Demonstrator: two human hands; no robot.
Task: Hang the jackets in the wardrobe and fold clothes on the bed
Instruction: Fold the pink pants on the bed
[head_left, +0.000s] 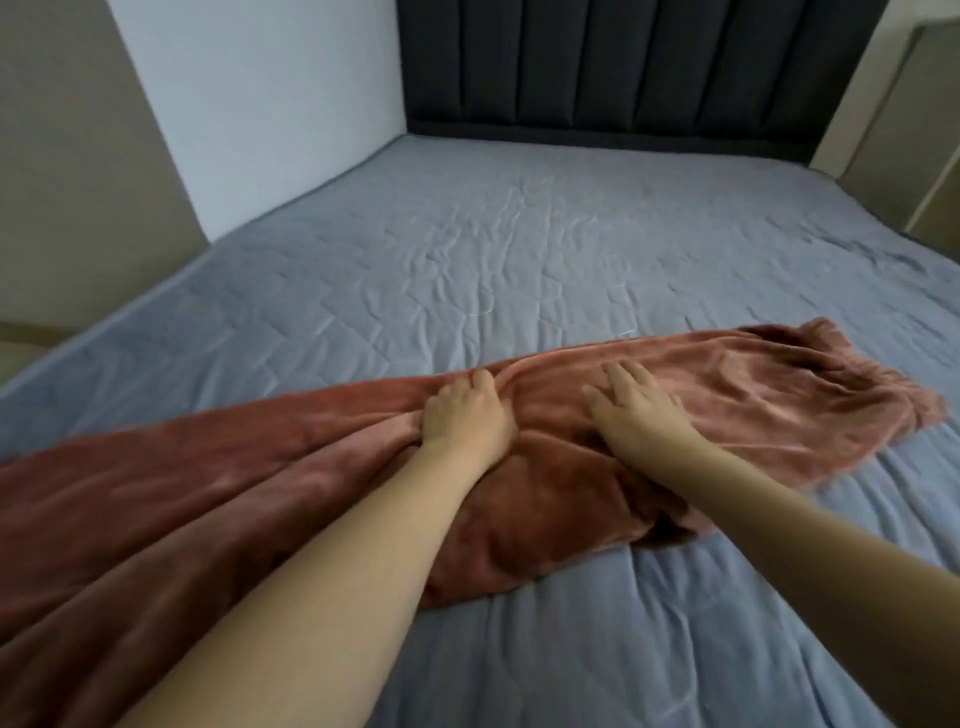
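Observation:
A long rust-pink velvety garment (753, 395) lies stretched across the blue-grey bed (493, 249), running from the lower left edge to the right side. My left hand (465, 418) sits near the garment's middle with its fingers curled into a bunch of the fabric. My right hand (636, 410) lies flat on the cloth just to the right, fingers straight and spread, pressing it down. The far right end of the garment is wrinkled and slightly blurred.
A dark padded headboard (639, 67) stands at the far end of the bed. A pale wall (260, 104) runs along the left, and beige furniture (904, 135) stands at the right of the bed.

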